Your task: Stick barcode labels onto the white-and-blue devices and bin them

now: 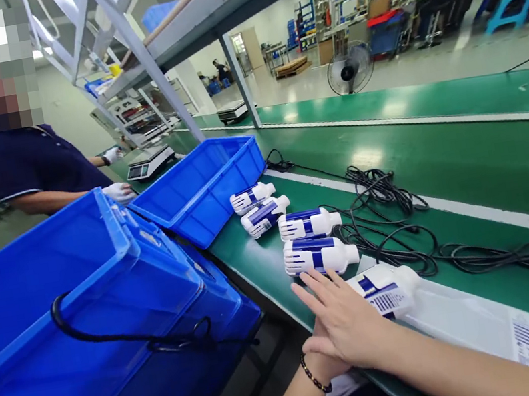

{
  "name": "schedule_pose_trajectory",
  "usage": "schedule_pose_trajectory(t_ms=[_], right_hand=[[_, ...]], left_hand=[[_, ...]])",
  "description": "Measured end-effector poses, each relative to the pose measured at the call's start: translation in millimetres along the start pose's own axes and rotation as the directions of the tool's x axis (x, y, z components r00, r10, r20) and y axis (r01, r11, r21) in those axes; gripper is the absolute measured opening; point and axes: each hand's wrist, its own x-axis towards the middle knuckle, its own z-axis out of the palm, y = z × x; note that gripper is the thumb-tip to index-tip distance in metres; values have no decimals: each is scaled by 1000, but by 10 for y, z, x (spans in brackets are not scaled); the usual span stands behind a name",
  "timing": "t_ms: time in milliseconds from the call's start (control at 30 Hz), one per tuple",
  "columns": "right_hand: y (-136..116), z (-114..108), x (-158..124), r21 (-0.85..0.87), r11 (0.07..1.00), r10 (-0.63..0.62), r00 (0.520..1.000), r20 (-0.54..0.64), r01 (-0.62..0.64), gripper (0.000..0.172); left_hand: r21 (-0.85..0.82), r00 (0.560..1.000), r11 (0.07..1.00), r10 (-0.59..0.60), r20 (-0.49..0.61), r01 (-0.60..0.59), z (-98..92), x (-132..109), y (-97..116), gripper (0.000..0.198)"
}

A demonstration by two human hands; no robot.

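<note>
My right hand (353, 321) lies with its fingers stretched out over my left hand (322, 360), near the bench edge. Most of my left hand, including its fingers, is hidden; a dark beaded bracelet (313, 377) circles that wrist. Just beyond my right hand is a white and blue bottle-shaped unit (393, 284) with a barcode label, partly covered by the hand. It rests on a flat white plastic bag (471, 315) that also has a barcode. Farther off, similar units with slotted ends (317, 255) lie in a row on the green bench.
Black cables (379, 189) lie coiled along the bench. A blue crate (238, 162) stands beyond the units, and stacked blue crates (154, 264) rise at the left. A person in a dark shirt (35, 162) with white gloves stands behind them, near a scale (151, 163).
</note>
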Motion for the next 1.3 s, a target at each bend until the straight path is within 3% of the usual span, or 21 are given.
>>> schedule_pose_trajectory(t_ms=[167,333,400,500,567,633,733,833,900,1000,1133,1200,1267,1300], right_hand=[[584,-91,-366,-110,992,68,998,-6,-68,80],[1306,-236,-907,-164,958,219,970,-103,-234,66],[1521,-361,-1150,-139,913,358,916,-181,-384,62],[1688,-599,-1509,-26,790,596,777,-200,-613,56],[1722,-721,-1725,37,702,709,694,-128,-711,52],[1731,-765,-1913,67,659,752,658,-40,-749,50],[1709,-683,-2123,44,665,736,664,130,-746,54],[1613,-534,-2235,-72,699,701,662,264,-711,66],[1520,-459,-2257,-159,719,692,676,253,-676,77],[1405,-422,-2218,-215,717,697,684,215,-663,77],[1332,-497,-2062,-174,707,705,663,254,-686,70],[1308,-550,-1967,-180,697,712,638,294,-694,64],[1288,-584,-1889,-201,692,714,618,330,-693,50],[1280,-592,-1862,-203,693,712,613,342,-691,43]], left_hand=[[-277,992,953,114,-61,-126,-70,74,-19,58],[-289,990,947,139,-37,-144,-54,83,24,59],[-290,990,946,138,-35,-142,-49,85,29,61],[-291,992,949,122,-23,-124,-59,91,29,63],[-277,994,955,109,4,-104,-80,93,25,68],[-254,994,964,94,47,-80,-106,92,16,75],[-222,992,972,96,84,-75,-138,103,-17,78],[-178,988,975,145,45,-135,-158,144,-93,74],[-130,984,976,177,6,-175,-187,194,-155,71],[-45,981,980,192,12,-191,-297,297,-174,65],[192,981,962,192,30,-194,-425,411,164,53],[216,940,915,334,67,-340,-314,444,478,48],[67,827,834,527,195,-547,-30,491,788,42],[-31,778,810,573,258,-586,159,527,912,40]])
